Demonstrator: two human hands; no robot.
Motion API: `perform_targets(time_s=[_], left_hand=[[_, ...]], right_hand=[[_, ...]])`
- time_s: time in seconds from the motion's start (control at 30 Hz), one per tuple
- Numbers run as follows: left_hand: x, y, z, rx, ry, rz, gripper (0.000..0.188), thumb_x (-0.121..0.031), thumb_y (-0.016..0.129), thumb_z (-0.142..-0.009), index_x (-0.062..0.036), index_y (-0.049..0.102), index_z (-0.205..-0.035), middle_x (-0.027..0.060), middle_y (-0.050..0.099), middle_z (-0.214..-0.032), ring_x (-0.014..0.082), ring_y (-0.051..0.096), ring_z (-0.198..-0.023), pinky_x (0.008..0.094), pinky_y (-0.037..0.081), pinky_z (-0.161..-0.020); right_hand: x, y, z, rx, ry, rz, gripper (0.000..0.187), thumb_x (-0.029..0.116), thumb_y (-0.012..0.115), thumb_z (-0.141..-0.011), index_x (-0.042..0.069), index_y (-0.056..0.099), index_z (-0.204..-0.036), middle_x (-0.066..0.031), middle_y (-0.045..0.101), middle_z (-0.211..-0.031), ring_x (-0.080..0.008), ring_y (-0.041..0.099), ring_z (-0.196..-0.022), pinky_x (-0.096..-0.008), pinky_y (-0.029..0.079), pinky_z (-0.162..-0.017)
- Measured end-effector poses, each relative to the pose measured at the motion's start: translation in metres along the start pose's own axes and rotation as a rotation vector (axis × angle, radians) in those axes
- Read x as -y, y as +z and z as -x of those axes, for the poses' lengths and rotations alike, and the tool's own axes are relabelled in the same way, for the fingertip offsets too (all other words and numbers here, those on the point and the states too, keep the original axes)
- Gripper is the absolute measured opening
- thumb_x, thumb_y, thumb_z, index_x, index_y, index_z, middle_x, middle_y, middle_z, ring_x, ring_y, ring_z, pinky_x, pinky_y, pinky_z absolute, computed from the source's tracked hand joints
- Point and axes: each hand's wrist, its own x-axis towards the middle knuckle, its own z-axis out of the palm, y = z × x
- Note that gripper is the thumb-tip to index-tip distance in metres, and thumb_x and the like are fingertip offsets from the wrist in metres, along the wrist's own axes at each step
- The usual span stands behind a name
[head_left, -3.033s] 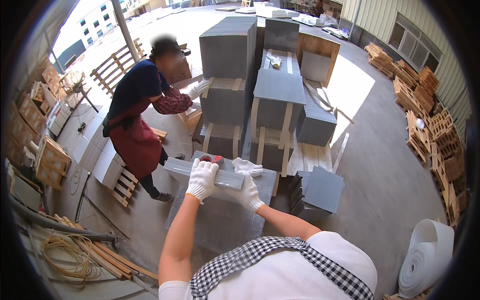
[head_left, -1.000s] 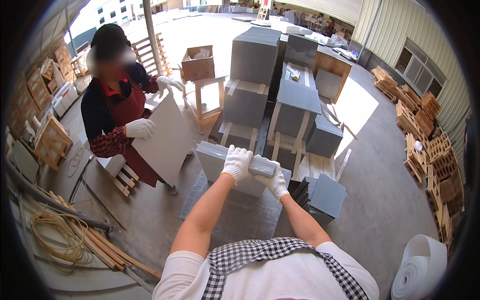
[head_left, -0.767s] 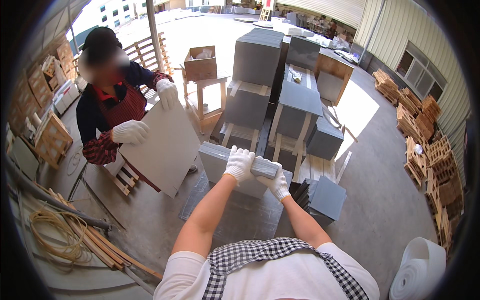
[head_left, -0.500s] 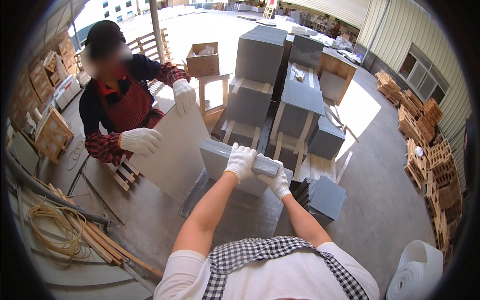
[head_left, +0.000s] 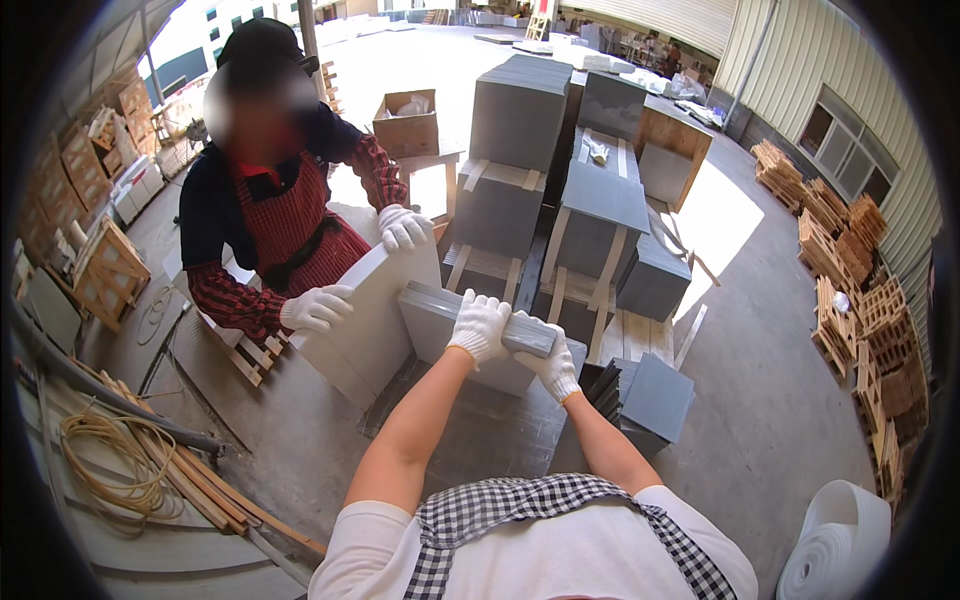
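A bundle of grey stone tiles [head_left: 427, 318] stands on edge on a dark, shiny tabletop [head_left: 480, 440]. Over its top edge my gloved left hand [head_left: 480, 328] has its fingers wrapped. At the bundle's right end my gloved right hand [head_left: 549, 364] grips it, some of its fingers hidden behind the tiles. Just left of the bundle, a co-worker [head_left: 290, 200] in a red checked apron holds a large, pale flat panel [head_left: 370, 335] upright, one gloved hand on its top edge and the other on its near side.
Tall stacks of grey tiles [head_left: 518, 110] with wooden strips stand ahead. Close by my right arm is a smaller tile stack [head_left: 658, 398]. A foam roll [head_left: 835, 545] lies lower right. Wooden pallets [head_left: 850, 330] line the right wall. Planks and coiled rope [head_left: 120, 465] lie at left.
The co-worker has leaned in toward me and to the right. The pale panel has turned and shifted right, now close against the left end of my tiles. My hands keep their place.
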Motion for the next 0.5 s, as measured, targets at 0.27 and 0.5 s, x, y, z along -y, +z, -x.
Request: perform_targets(time_s=[0.27,0.5], left_hand=[[0.001,0.0,0.0,0.001,0.004,0.02,0.063,-0.045,0.086,-0.057,-0.0123,0.065,-0.106,0.0088,0.066,-0.1,0.0257,0.062,-0.101,0.0428,0.035,-0.099],[0.0,-0.005,0.001,0.016,-0.001,0.01,0.063,-0.046,0.087,-0.056,-0.0125,0.065,-0.105,0.0089,0.066,-0.1,0.0259,0.062,-0.101,0.0431,0.035,-0.099]], right_hand=[[-0.005,0.002,-0.001,0.011,-0.006,-0.06,0.077,0.015,0.093,-0.068,0.006,0.043,-0.125,-0.0103,0.061,-0.125,-0.0182,0.06,-0.115,-0.0349,0.052,-0.097],[-0.012,0.004,-0.002,0.014,-0.003,-0.048,0.076,0.014,0.093,-0.069,0.008,0.042,-0.125,-0.01,0.061,-0.125,-0.0179,0.06,-0.115,-0.0347,0.052,-0.097]])
